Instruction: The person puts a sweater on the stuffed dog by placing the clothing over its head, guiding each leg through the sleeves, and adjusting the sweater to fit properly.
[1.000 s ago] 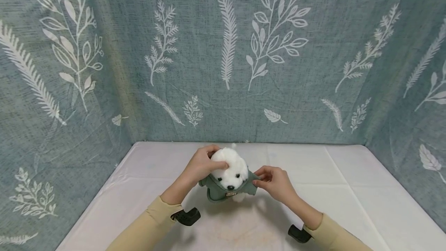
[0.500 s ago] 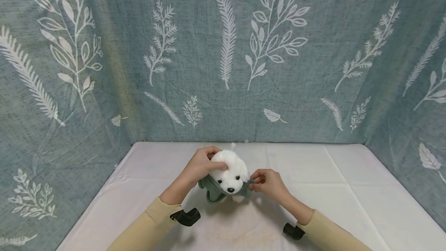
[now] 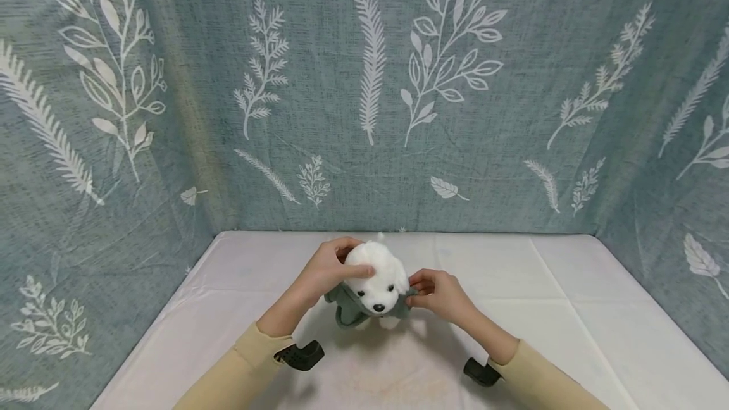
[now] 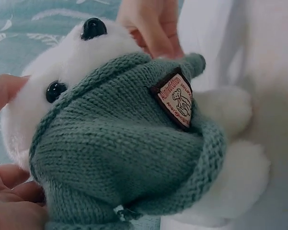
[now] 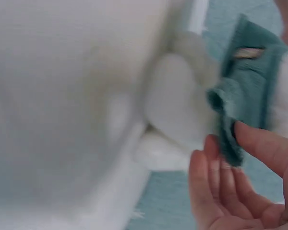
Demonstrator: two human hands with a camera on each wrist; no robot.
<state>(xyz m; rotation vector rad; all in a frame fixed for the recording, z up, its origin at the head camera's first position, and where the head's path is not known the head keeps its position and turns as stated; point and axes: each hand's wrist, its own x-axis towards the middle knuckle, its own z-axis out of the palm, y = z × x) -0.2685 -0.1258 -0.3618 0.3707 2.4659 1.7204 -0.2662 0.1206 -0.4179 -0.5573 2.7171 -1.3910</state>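
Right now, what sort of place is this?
Probably a small staged recording booth, hedging a bit: blue-green fabric curtains with white leaf prints enclose the far, left and right sides of a white cloth-covered table, with two black wrist-worn cameras in view.

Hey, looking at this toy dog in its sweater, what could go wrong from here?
Perhaps two things. The right hand pinches a sleeve of the knit sweater, so a hard tug might stretch the knit or pull it askew. The left hand holds the toy dog by its head, so if that grip loosens during a tug, the toy could twist or tip over.
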